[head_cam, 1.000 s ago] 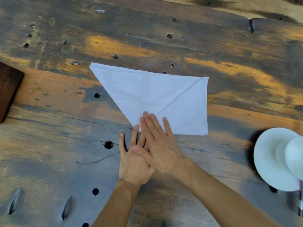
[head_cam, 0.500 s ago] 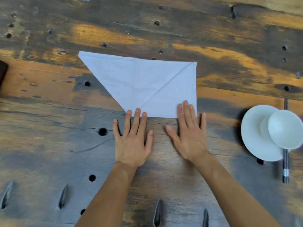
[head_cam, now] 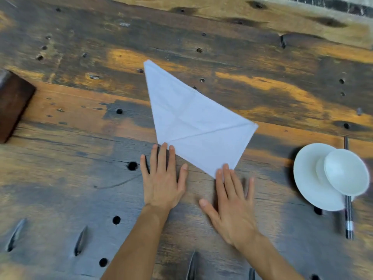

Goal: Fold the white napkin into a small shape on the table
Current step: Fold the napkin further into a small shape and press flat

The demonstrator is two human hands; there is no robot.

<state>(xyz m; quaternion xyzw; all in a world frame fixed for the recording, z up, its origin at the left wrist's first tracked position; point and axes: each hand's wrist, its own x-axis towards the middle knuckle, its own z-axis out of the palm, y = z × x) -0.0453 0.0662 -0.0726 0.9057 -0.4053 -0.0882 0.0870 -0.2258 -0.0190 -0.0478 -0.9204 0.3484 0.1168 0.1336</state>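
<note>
Both palms down flat, fingers spread, nothing grasped: left hand point(head_cam: 163, 178) touches its fingertips to the napkin's near-left corner, right hand point(head_cam: 232, 203) touches the nearest corner. White napkin point(head_cam: 193, 126), folded to a creased, angled shape, lies mid-table point(head_cam: 60, 168). Off right, a plate point(head_cam: 310, 178), bowl point(head_cam: 346, 171) and chopsticks point(head_cam: 349, 219); a dark block point(head_cam: 12, 104) at far left.

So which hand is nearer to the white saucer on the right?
The right hand. It lies flat on the table just left of the saucer, fingertips on the napkin's near corner. The left hand lies farther left, beyond it.
</note>
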